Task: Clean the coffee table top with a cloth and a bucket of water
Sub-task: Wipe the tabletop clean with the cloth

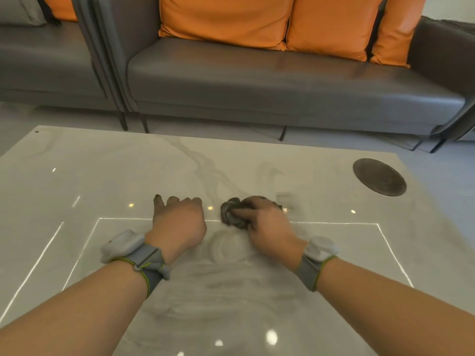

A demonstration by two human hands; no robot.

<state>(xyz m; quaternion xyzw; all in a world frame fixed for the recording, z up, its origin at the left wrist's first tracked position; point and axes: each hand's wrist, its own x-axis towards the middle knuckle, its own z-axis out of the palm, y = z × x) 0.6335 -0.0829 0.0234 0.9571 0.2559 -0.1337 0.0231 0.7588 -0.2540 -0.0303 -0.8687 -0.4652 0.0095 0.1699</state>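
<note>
The glossy marble-patterned coffee table top [108, 176] fills the lower part of the view. A dark grey, bunched-up cloth [232, 214] lies on it near the middle. My right hand [264, 224] covers the cloth from the right, fingers curled over it and thumb along its near side. Wet swirl streaks show on the surface just in front of the cloth. My left hand [177, 222] rests on the table a short way left of the cloth, knuckles bent, holding nothing. No bucket is in view.
A dark round coaster-like disc [379, 176] lies near the table's far right corner. A grey sofa [257, 83] with orange cushions [223, 19] stands beyond the far edge, and a second grey sofa [46, 57] at the left.
</note>
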